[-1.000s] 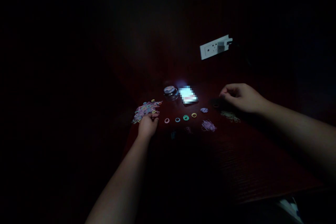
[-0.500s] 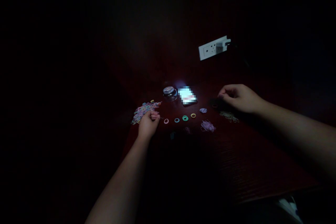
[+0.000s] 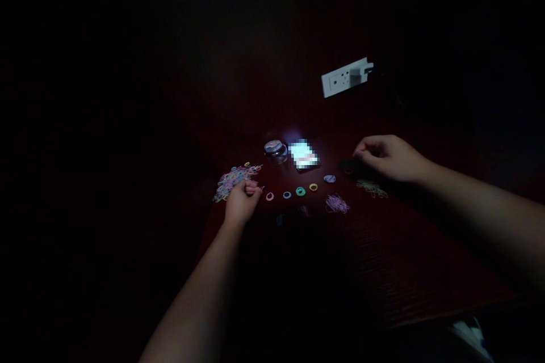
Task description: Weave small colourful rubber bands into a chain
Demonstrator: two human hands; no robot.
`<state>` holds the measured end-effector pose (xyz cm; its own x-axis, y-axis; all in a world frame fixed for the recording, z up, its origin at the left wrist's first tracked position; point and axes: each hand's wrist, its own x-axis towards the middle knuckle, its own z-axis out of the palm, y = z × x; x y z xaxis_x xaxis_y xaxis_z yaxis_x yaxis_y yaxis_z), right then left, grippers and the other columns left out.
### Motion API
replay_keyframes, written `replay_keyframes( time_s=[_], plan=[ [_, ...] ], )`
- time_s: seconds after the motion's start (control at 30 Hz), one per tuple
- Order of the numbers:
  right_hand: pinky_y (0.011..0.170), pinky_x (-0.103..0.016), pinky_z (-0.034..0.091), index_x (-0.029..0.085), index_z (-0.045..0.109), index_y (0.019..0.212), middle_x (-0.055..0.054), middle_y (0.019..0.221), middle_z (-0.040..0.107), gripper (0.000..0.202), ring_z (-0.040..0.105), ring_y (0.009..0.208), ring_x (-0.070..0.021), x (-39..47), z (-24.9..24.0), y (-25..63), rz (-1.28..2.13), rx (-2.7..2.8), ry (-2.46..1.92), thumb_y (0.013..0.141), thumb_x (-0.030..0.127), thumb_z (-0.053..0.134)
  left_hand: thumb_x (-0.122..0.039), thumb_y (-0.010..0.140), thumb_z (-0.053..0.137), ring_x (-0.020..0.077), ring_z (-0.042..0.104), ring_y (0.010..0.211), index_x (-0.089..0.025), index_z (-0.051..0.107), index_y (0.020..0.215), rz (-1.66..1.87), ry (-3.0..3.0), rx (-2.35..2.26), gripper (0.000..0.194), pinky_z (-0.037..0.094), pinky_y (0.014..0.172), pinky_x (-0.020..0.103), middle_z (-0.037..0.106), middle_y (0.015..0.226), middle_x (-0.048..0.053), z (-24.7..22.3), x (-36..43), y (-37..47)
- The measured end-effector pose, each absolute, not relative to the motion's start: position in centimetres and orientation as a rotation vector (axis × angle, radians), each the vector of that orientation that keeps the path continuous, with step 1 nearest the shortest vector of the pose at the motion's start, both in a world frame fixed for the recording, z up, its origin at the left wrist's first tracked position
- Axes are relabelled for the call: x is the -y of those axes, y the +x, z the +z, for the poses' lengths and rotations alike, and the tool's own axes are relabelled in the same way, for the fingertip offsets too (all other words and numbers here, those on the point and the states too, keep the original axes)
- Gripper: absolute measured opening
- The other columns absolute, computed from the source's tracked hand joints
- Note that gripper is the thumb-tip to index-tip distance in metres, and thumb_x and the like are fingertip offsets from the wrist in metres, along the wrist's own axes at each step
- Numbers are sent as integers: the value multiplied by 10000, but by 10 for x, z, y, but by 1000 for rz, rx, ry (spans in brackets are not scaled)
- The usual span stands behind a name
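Observation:
Thumb and fingers of my left hand (image 3: 243, 202) are closed in a pinch, with a thin rubber band (image 3: 262, 188) poking out at the fingertips. The hand lies against the near right side of a mixed pile of coloured rubber bands (image 3: 230, 180). My right hand (image 3: 385, 156) is also pinched, above a small pile of pale yellow rubber bands (image 3: 372, 188); what it holds, if anything, is too dark to see. Between the hands runs a row of small hair ties: pink (image 3: 269, 197), blue (image 3: 286, 195), green (image 3: 300, 191), yellow (image 3: 313, 187) and lilac (image 3: 329, 179).
A lidded clear jar (image 3: 276, 152) and a lit phone (image 3: 304, 155) stand behind the row. Purple rubber bands (image 3: 337, 204) lie in front, with a dim teal bunch (image 3: 280, 219) further left. A white socket strip (image 3: 346, 77) with a plug is at the back. Surroundings are very dark.
My left hand has shifted very slightly right, and the band at its fingertips shows a little more clearly. My right hand has hardly moved.

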<state>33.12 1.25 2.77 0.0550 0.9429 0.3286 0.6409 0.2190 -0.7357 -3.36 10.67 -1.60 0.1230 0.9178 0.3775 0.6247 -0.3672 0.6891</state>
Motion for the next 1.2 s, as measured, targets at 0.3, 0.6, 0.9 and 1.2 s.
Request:
replay_keyframes(
  time_s=[0.3,0.6,0.9,1.2],
  plan=[
    [543,-286,441,205,599,771,-40,712,642,114,578,614,-172,-9,32,327,504,1683,-1470,783,315,577,-224,754,652,145,647,735,-164,615,868,1095,2040,-1510,134,539,765,301,679,816,45,-16,-107,-33],
    [538,-281,444,207,593,769,-26,681,622,116,566,599,-167,-7,32,324,527,1699,-1436,780,321,581,-262,780,625,148,643,743,-156,626,863,1101,2093,-1500,134,522,745,292,679,814,40,-13,-103,-31],
    [542,-277,449,192,581,755,-28,695,622,176,568,599,-156,-10,28,324,492,1723,-1394,791,363,562,-206,762,574,147,640,746,-147,620,885,1122,2139,-1414,144,515,753,299,670,818,36,-14,-105,-28],
    [568,-284,452,198,580,761,-17,703,601,150,557,615,-155,-14,22,325,496,1779,-1334,804,340,558,-168,724,547,155,606,725,-146,633,862,1120,2140,-1450,164,494,735,300,650,800,30,-8,-101,-25]
  ],
)
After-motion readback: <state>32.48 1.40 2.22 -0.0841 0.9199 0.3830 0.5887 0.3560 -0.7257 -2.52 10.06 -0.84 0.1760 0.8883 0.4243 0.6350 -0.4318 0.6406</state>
